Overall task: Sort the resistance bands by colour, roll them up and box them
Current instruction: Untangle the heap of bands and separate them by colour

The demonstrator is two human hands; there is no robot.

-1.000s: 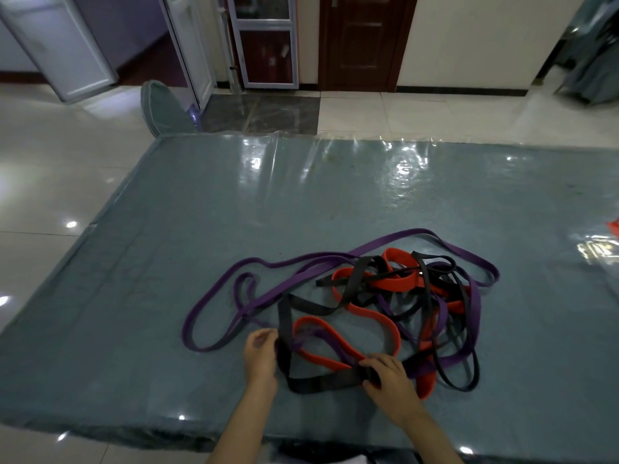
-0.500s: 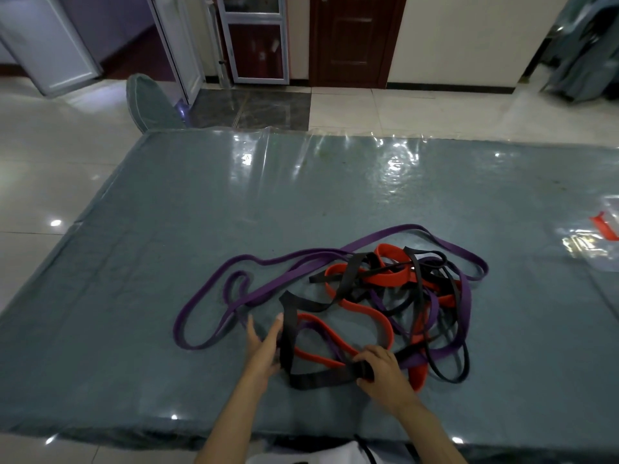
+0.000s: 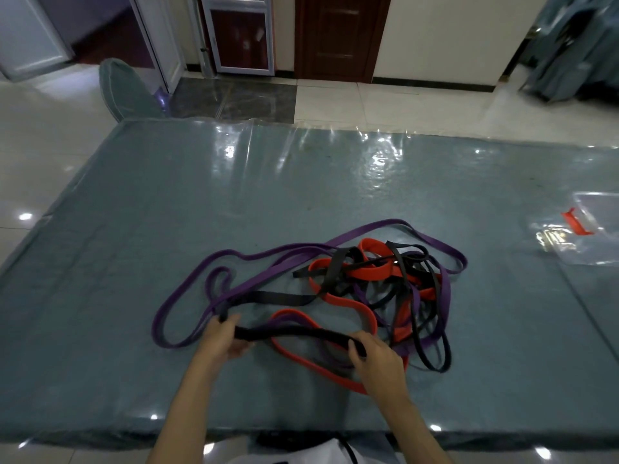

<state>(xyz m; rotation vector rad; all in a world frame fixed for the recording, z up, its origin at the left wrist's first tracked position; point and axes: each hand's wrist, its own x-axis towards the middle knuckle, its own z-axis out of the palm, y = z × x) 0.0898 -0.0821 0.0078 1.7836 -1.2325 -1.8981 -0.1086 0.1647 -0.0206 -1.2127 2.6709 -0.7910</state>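
A black band (image 3: 294, 332) is being held taut between the left hand (image 3: 222, 339) and the right hand (image 3: 376, 363), fingers of both curled round its ends, just at the near edge of the tangled pile of bands (image 3: 378, 289). The pile, purple, red and black mixed, is lying on the grey plastic-covered surface (image 3: 301, 182), with long purple loops (image 3: 187, 296) being trailed out to its left. A clear bag (image 3: 576, 242) with a red piece inside is lying well apart to the pile's right.
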